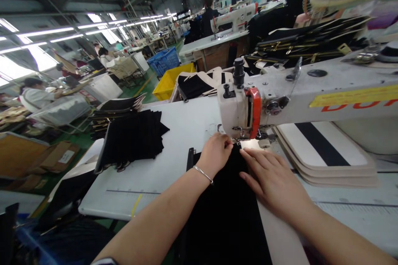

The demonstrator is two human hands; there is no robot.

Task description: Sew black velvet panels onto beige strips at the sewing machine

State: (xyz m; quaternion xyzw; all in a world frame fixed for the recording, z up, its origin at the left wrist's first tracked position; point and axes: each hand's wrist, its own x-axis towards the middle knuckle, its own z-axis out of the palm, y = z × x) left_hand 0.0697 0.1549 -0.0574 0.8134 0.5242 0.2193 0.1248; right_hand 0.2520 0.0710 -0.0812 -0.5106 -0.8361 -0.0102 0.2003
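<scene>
A long black fabric piece (228,211) with a pale border along its right side runs up to the needle area of a sewing machine (236,107). My left hand (216,153), wearing a thin silver bracelet, pinches the far end of the fabric just left of the presser foot. The pinched edge itself is mostly hidden by the fingers. My right hand (269,172) lies flat with fingers stretched on the piece's right side, its fingertips close to the needle. A dark strip (190,158) shows at the fabric's left edge.
On the left of the white table (177,132) lies a stack of black fabric pieces (133,138). Pale panels with a black stripe (329,149) are piled under the machine arm. Behind stand a yellow crate (172,83) and a blue basket (163,61). Other people sit further back.
</scene>
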